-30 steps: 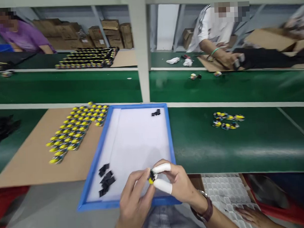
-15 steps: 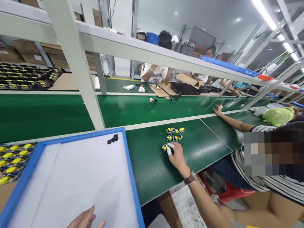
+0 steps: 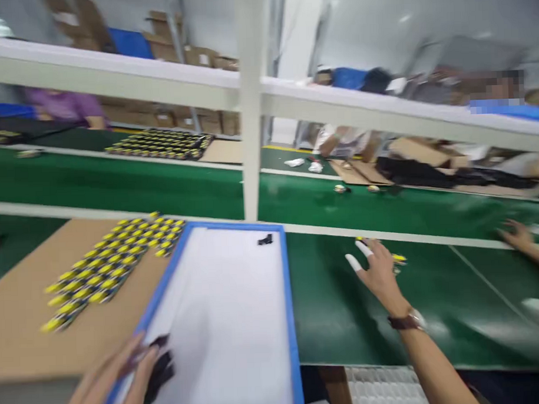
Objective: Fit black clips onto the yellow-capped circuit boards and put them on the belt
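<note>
My right hand (image 3: 377,270) reaches out over the green belt, fingers spread, white cots on thumb and forefinger, hovering beside a small cluster of yellow-and-black parts (image 3: 395,260). My left hand (image 3: 108,381) sits at the near left corner of the blue-rimmed white tray (image 3: 291,319), its fingers blurred over a pile of small black pieces (image 3: 158,371). Whether it grips any of them is unclear. Another few black pieces (image 3: 265,240) lie at the tray's far end.
Rows of yellow-topped parts (image 3: 112,266) lie on a cardboard sheet (image 3: 21,305) left of the tray. A white post (image 3: 251,108) rises behind the tray. Another person's hand (image 3: 516,236) rests on the belt at right. People work across the far belt.
The view swung back left and down. My right hand lifted off the yellow parts and opened. My left hand moved onto the black pieces at the tray's near corner.
</note>
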`<state>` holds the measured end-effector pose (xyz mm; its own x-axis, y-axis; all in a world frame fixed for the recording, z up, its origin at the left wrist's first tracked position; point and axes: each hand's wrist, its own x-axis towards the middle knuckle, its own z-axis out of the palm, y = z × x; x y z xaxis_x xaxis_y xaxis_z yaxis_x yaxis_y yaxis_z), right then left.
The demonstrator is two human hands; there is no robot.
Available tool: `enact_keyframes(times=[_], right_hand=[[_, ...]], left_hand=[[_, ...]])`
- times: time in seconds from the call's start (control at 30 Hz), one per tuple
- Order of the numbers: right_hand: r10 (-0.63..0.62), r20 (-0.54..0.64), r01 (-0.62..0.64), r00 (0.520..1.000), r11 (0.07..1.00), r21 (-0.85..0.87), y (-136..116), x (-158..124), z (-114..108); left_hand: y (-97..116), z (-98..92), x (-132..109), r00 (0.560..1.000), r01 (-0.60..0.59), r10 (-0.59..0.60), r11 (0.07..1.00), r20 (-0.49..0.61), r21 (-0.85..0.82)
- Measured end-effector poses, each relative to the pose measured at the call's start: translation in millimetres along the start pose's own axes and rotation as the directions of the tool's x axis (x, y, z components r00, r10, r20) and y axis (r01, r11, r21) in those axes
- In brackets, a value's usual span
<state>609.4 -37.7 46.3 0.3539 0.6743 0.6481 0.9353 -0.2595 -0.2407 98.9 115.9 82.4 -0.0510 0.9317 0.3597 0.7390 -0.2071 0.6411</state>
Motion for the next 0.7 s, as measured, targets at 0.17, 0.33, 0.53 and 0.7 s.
enact_keyframes(times=[0.17,0.33,0.53,0.7], right_hand=[[-0.367,0.179,0.248,0.913,0.847,0.471,-137,-3,29],[-0.776,0.391,0.36,0.494,0.592,0.721,-289,-8,56],[-0.814,0.482,0.44,0.325,0.581,0.685,-373,-4,104],[-0.783,0.501,0.429,0.37,0.622,0.655,-392,-3,121]], left_hand=[[-20,-35.0,18,0.964,0.221,-0.255,0.924,-0.071,-0.311],[-33,-31.8,6,0.992,0.128,-0.126,0.97,0.023,-0.209],[-62,-57.2,12,0.998,0.056,-0.056,0.998,0.014,-0.022],[-93,-56.7,38,1.0,0.009,-0.01,0.994,0.009,0.108]])
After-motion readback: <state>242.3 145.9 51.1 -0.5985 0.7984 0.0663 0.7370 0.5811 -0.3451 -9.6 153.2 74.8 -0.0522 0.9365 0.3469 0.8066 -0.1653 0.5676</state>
